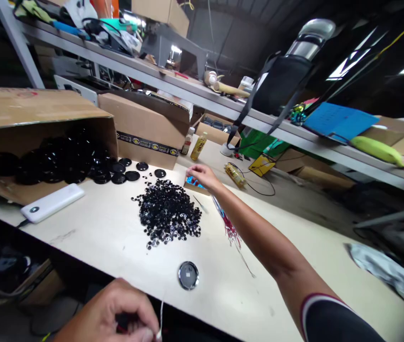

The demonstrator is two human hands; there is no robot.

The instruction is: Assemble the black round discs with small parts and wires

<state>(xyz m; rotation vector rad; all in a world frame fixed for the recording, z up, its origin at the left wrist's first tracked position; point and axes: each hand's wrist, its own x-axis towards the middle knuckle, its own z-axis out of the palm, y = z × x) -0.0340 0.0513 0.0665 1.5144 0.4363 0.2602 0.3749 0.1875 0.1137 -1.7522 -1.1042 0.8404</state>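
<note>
Centre of the frame, the blue packet (pixel 194 183) lies flat on the pale tabletop, glossy and bright, partly covered by fingertips, just right of the black sequin pile (pixel 168 213), a loose glittering heap. At the bottom edge, a thin white thread (pixel 161 316) hangs nearly upright.

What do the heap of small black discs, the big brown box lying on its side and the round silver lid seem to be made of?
Heap of small black discs: probably glossy plastic, glinting highlights. Big brown box: matte corrugated cardboard, folded flaps. Round silver lid: likely polished metal, mirror-like.
</note>
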